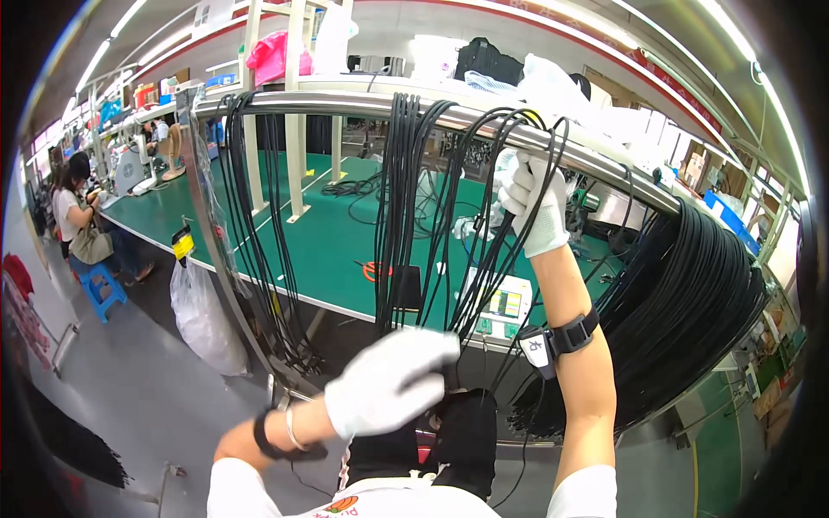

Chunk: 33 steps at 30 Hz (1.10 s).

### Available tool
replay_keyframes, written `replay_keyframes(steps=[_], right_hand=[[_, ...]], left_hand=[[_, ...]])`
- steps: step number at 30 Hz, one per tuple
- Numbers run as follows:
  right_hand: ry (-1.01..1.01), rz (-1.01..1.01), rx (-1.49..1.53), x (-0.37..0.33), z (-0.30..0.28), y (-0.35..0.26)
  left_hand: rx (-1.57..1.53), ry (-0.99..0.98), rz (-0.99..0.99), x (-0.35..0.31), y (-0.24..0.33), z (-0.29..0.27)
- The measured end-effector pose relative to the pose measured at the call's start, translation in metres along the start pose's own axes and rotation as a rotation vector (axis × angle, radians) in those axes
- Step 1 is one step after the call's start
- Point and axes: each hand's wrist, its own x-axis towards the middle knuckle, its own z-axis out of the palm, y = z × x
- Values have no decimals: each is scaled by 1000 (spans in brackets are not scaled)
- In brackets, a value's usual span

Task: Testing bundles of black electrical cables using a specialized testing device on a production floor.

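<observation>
My right hand, in a white glove, is raised to the metal rail. Its fingers are curled round a black cable that loops over the rail; the grip is partly hidden. My left hand, also gloved in white, hovers above my lap, slightly smeared by motion. Its fingers are stretched out with the thumb apart, and nothing shows in it. Just beyond it hang the lower lengths of several black cables draped over the rail. A thick bundle of black cables hangs at the right, beside my right forearm.
Behind the rail stretches a green worktable, with orange-handled scissors and a white device with a screen. A filled plastic bag hangs at the left. Farther left, a person sits on a blue stool.
</observation>
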Motion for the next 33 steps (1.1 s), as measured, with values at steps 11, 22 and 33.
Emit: replay_keyframes(steps=[11, 22, 33], right_hand=[[54, 77, -19, -6, 24, -2], [66, -347, -681, 54, -72, 66], [113, 58, -722, 7, 6, 11]], left_hand=[[160, 474, -350, 175, -24, -51], [395, 440, -258, 217, -2, -54], [574, 438, -252, 199, -1, -51]])
